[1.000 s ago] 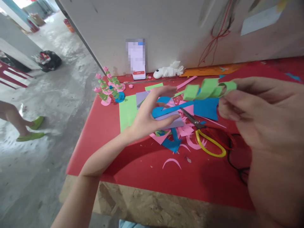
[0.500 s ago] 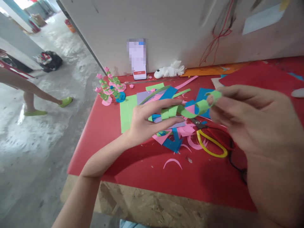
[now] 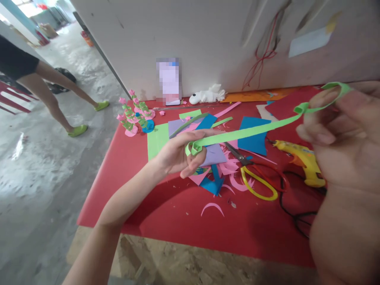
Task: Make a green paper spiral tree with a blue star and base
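A long green paper strip (image 3: pixel 249 132) stretches taut above the red table (image 3: pixel 166 213). My left hand (image 3: pixel 181 152) pinches its curled left end over a heap of coloured paper scraps (image 3: pixel 213 158). My right hand (image 3: pixel 338 130), close to the camera at the right, pinches the looped right end between thumb and fingers. Both hands are closed on the strip.
Scissors with yellow and red handles (image 3: pixel 258 178) lie among the scraps, a yellow glue gun (image 3: pixel 303 160) with a black cord to their right. Small pink-and-green paper flowers (image 3: pixel 133 114) stand at the table's far left. A person's legs in green shoes (image 3: pixel 59 95) cross the floor at left.
The coiled strip was held by the right hand alone; the left hand took its free end and both hands drew apart, pulling it straight. The person at left walked to the right.
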A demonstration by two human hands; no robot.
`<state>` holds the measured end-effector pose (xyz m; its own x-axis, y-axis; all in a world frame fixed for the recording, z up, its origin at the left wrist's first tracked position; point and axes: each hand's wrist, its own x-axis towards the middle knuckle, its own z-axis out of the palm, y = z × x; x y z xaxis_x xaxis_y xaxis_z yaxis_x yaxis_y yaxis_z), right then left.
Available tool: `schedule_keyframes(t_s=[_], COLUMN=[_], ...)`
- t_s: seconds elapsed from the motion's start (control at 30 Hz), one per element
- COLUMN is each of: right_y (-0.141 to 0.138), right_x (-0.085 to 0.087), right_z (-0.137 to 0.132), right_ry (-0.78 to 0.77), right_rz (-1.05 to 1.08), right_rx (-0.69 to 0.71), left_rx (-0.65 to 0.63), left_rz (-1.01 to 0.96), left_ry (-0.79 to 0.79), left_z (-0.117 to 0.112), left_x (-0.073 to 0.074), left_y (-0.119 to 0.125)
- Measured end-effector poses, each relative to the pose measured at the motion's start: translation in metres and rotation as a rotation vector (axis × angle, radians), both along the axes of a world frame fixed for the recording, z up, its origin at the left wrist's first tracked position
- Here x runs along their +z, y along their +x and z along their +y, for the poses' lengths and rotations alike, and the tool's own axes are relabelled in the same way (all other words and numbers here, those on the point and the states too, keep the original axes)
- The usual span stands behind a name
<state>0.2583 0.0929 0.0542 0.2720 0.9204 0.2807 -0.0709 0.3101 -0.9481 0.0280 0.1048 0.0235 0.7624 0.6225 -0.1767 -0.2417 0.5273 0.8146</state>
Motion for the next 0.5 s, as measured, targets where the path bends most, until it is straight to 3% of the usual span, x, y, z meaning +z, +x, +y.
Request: schedule_keyframes(t_s=[0.23, 0.33, 0.4, 0.47, 0.5], right_y=[-0.005, -0.002, -0.004, -0.009, -0.013], right_x=[0.01, 0.01, 0.008, 0.004, 0.002], right_z=[-0.001, 0.001, 0.0, -0.001, -0.002], right_ry=[0.057, 0.042, 0.023, 0.0, -0.019], right_rz=[0.107, 0.141, 0.139, 0.129, 0.127], right_rx=[-0.025, -0.002, 0.021, 0.062, 0.087], left_rx=[-0.107, -0.123, 0.012, 0.32, 0.497], left_rz=[-0.141, -0.032, 0.088, 0.193, 0.243], left_ry=[-0.043, 0.068, 0.213, 0.463, 0.671], left_z=[0.001, 0.004, 0.004, 0.002, 0.001], left_x=[-0.008, -0.015, -0.019, -0.022, -0.023], left_y=[0.0, 0.003, 0.006, 0.01, 0.011])
